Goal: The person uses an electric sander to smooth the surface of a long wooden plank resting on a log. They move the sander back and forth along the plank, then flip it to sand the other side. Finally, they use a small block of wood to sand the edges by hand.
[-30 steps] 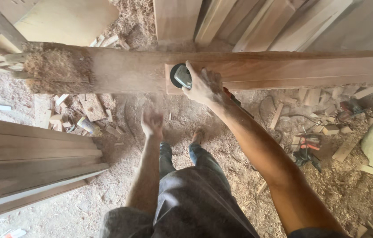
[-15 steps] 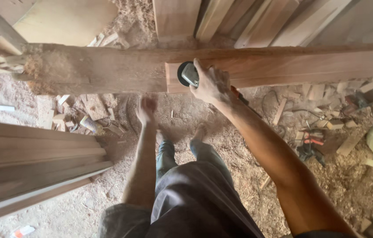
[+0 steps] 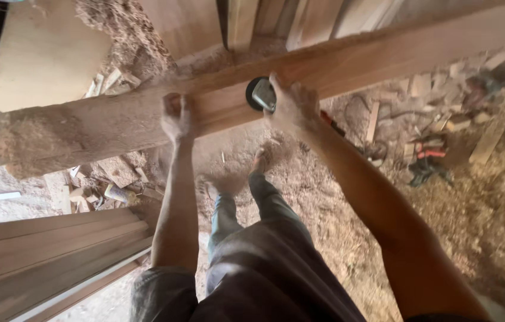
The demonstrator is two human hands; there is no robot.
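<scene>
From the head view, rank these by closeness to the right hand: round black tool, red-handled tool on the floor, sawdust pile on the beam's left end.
1. Round black tool: under the right hand.
2. Red-handled tool: floor, right.
3. Sawdust pile: far left.

Sawdust-covered floor [image 3: 336, 238], stack of long planks [image 3: 43, 256] near left, pale board [image 3: 43, 59] far left, upright boards [image 3: 276, 21] far centre, wood offcuts [image 3: 115, 191] on the floor left, red-handled tool [image 3: 428, 149] amid scraps right

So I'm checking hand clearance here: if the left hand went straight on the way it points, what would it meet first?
The left hand already looks to be at the long wooden beam, so the beam comes first; whether they touch is blurred.
</scene>
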